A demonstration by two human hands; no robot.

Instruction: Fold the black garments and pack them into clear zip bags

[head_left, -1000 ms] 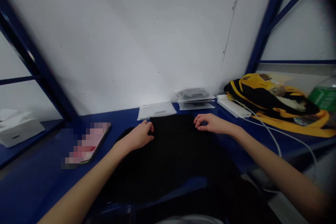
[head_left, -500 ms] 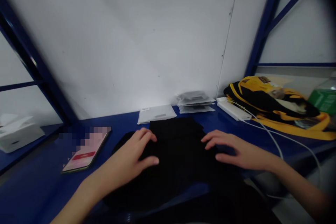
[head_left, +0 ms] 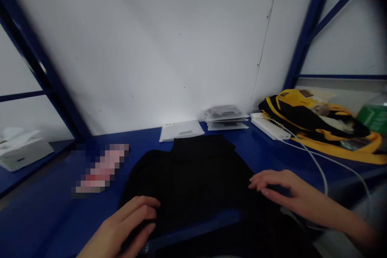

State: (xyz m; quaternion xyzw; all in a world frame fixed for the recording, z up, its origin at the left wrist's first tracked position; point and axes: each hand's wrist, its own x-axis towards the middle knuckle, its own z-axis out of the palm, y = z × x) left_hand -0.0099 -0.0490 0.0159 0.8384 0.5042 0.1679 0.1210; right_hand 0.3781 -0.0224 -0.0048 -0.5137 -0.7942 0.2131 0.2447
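Observation:
A black garment [head_left: 208, 173] lies spread on the blue table, with a folded band of cloth at its far end. My left hand [head_left: 133, 219] is at the garment's near left part, palm down, fingers loosely bent and the thumb apart from them. On the opposite side, my right hand [head_left: 284, 191] has its fingertips at the garment's right edge, with a gap between thumb and fingers. Neither hand has cloth pinched in it. The garment's near part merges into dark cloth at the bottom, so its lower edge is hard to make out.
A phone [head_left: 102, 169], partly pixelated, lies left on the blue table [head_left: 45, 213]. Along the wall are a flat clear packet [head_left: 181, 130], stacked packets [head_left: 226, 117] and a white power bank [head_left: 270, 127] with a cable. A black-and-yellow bag [head_left: 320, 117] and tissues [head_left: 24, 149] flank them.
Both hands have moved nearer to me and apart, the left down and leftward, the right down and rightward. More of the garment's upper part and left side now shows.

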